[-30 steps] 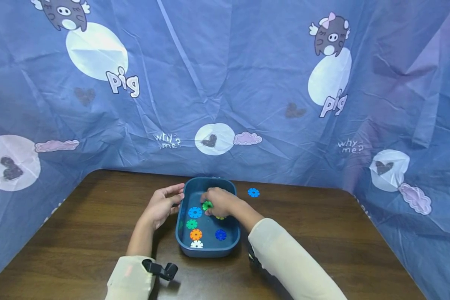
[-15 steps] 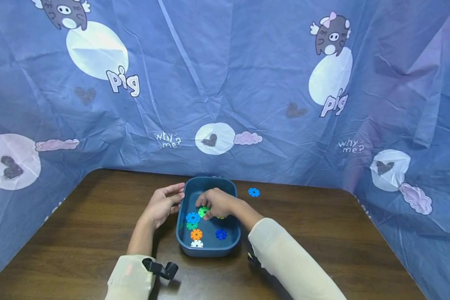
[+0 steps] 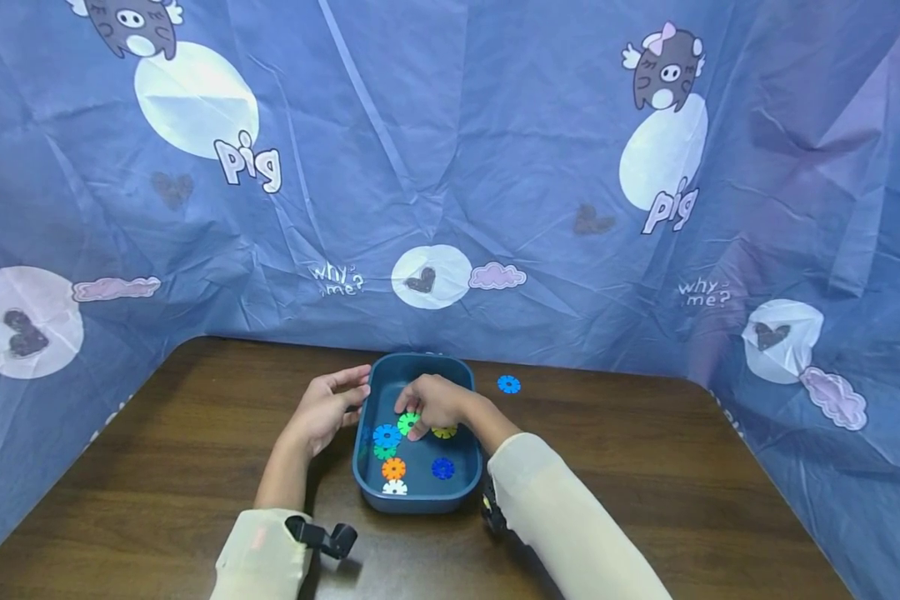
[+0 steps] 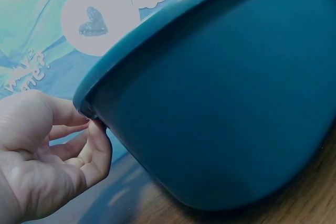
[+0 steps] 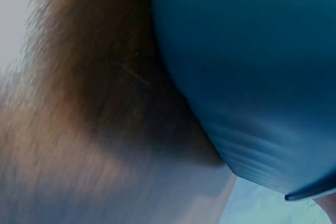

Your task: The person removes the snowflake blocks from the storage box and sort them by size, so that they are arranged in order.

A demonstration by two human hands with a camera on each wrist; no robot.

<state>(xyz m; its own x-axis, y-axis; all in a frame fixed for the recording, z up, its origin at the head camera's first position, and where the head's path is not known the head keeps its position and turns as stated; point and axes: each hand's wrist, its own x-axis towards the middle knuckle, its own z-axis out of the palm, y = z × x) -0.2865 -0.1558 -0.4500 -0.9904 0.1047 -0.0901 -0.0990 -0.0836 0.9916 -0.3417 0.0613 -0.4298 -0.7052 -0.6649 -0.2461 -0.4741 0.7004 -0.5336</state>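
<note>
A blue oblong plastic tub stands on the table with several notched snowflake discs inside. At its left side my left hand holds the rim; the left wrist view shows the thumb and fingers at the tub's edge. My right hand reaches into the tub from the right, thumb and fingers apart around a green disc. A light blue disc overlaps a darker green disc. A yellow disc is partly under the right hand. The right wrist view shows only the tub's outer wall.
Orange, white and dark blue discs lie in the tub's near end. Outside, a blue disc lies on the brown table behind right. A printed blue curtain hangs behind the table.
The right hand's fingers have spread, and the green disc sits lower and slightly nearer. The light blue disc has slid nearer, over the darker green one. More of the yellow disc shows. The left hand stays.
</note>
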